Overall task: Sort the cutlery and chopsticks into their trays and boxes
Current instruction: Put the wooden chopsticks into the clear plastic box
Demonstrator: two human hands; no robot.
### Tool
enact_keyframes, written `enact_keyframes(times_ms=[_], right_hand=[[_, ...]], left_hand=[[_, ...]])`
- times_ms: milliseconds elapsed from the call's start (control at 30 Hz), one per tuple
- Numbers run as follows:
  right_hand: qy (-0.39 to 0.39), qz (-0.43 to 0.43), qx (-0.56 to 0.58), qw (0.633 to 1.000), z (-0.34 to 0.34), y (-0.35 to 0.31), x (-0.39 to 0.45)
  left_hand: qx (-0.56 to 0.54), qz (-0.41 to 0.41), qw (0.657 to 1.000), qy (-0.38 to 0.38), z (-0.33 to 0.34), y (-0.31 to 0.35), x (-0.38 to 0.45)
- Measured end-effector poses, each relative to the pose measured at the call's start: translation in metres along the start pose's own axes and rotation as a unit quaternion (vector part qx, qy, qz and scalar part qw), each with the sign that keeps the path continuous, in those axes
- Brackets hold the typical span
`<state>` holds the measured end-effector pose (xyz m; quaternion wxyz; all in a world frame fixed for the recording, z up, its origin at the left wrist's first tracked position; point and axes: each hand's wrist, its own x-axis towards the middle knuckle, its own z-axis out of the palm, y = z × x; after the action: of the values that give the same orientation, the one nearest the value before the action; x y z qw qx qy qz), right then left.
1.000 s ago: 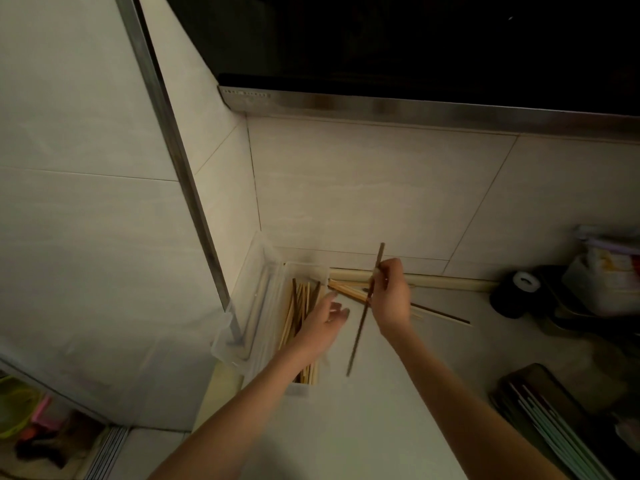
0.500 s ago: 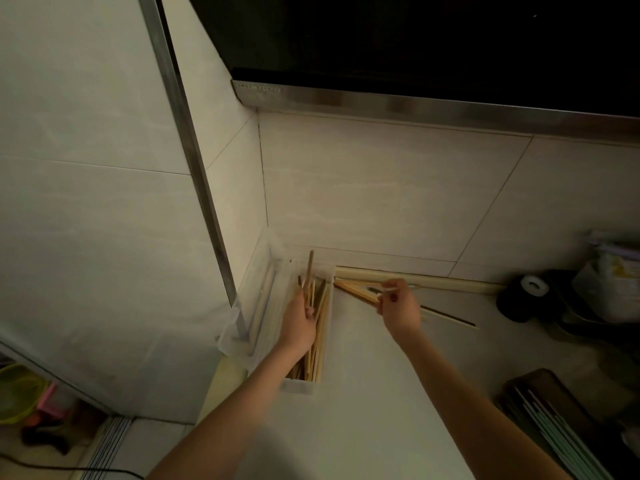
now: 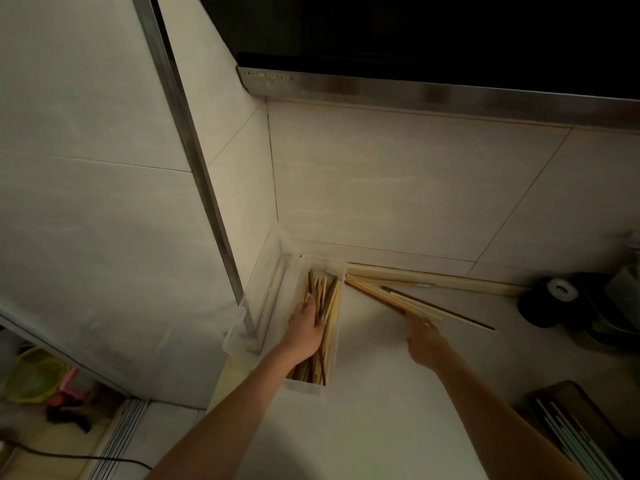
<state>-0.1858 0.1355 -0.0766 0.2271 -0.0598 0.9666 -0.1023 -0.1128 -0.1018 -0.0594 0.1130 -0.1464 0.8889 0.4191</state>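
Left hand grips wooden chopsticks in clear plastic box. Right hand, grip unclear, touches loose sticks at 2 o'clock on pale surface.

Both bare forearms reach away from the near edge; the left hand lies palm down, fingers curled downward, and the right hand stretches farther right, fingertips pinched

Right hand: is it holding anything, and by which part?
The right hand reaches the near ends of the loose wooden chopsticks on the counter; its fingers are blurred, so a hold cannot be told.
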Motion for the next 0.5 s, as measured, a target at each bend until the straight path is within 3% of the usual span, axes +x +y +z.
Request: enact_keyframes(times_ms=[167, 333, 500], right_hand=[[0.005, 0.005, -0.011, 1.000, 0.006, -0.003, -0.003], [0.060, 0.007, -0.053, 0.997, 0.005, -0.004, -0.001], [0.004, -0.009, -0.078, 0.997, 0.009, -0.003, 0.001]], left_hand=[[0.019, 0.004, 1.000, -0.009, 0.002, -0.004, -0.001], [0.023, 0.001, 0.999, -0.038, 0.012, -0.014, -0.005], [0.022, 0.032, 0.999, -0.026, 0.016, -0.021, -0.005]])
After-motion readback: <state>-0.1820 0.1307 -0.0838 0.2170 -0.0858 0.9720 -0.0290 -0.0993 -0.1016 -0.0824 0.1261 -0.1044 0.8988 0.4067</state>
